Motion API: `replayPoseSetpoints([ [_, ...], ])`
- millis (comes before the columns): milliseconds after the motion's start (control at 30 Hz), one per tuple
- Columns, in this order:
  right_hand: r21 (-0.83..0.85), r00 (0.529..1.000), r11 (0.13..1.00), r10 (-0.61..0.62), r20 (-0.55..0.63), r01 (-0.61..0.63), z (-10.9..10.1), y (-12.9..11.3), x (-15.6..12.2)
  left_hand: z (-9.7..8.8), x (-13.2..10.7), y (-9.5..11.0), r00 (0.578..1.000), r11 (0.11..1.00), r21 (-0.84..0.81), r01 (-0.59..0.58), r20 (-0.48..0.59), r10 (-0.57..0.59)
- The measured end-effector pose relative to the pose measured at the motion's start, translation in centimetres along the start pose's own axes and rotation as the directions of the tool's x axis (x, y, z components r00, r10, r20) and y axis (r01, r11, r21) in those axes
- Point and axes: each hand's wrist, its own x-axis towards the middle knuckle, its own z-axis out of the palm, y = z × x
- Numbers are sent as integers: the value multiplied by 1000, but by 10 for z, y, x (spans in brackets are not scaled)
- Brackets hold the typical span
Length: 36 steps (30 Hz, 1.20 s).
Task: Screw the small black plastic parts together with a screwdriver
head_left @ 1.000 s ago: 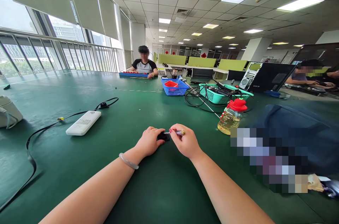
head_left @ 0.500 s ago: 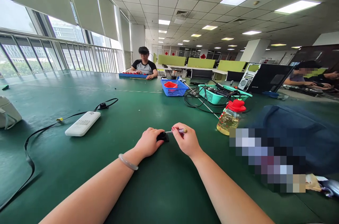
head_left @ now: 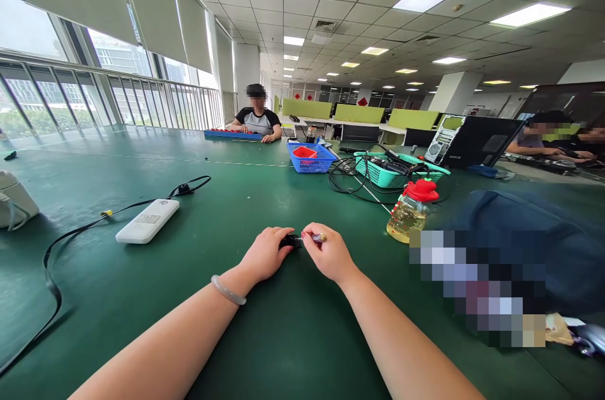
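Note:
My left hand (head_left: 266, 253), with a pale bangle at the wrist, is closed around a small black part (head_left: 289, 240) low over the green table (head_left: 283, 337). Fingers cover much of that part, so its kind is unclear. In a pinch grip, my right hand (head_left: 333, 255) holds a small screwdriver (head_left: 319, 237) with a purplish handle and gold-coloured end. Its thin shaft points left at the black part. The tip is at or against the part; contact is too small to make out.
On the left lie a white power bank (head_left: 148, 221) and a black cable (head_left: 57, 280). To the right stand a red-lidded bottle (head_left: 409, 214) and a dark blue bag (head_left: 534, 242). Farther back are a blue basket (head_left: 312, 164), a green basket (head_left: 385, 178) and a seated person (head_left: 258, 116).
My right hand has shifted left with the screwdriver, bringing it closer to the black part. My left hand stays nearly in place. Across the table, the person's blue tray has slid slightly left.

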Motion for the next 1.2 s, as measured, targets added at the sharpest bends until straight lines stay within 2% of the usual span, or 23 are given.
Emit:
replayPoseSetpoints([
  [100,62,1000,998,-3,-23,5,-1,0,-1,-1,0,3,998,1000,-20,-10,-68,8],
  [200,134,990,991,35,-138,-16,-5,3,0,-3,0,5,992,1000,-3,8,-130,-8],
  [367,139,925,975,208,-319,-172,-11,17,3,-6,-2,4,978,971,163,175,-139,-153],
  [467,59,905,965,261,-336,-256,-12,26,5,-10,-5,3,965,919,295,261,-92,-245],
  [600,-36,880,934,322,-348,-356,-14,32,7,-14,-10,4,953,862,420,283,-20,-303],
  [700,-85,870,916,341,-357,-393,-14,33,6,-13,-11,3,950,849,442,290,-30,-310],
  [800,-114,869,908,341,-359,-403,-14,34,6,-10,-9,1,950,873,381,305,-52,-309],
  [867,-119,874,909,337,-350,-399,-13,34,6,-8,-7,-1,961,917,291,273,-45,-272],
  [1000,-111,895,929,301,-329,-353,-11,33,6,-3,-3,-5,994,992,97,81,65,-87],
  [1100,-74,923,951,271,-273,-301,-8,29,5,0,-3,-6,991,998,58,-11,136,3],
  [1200,-40,948,965,246,-200,-258,-6,24,4,1,-3,-5,989,996,73,-45,142,34],
])
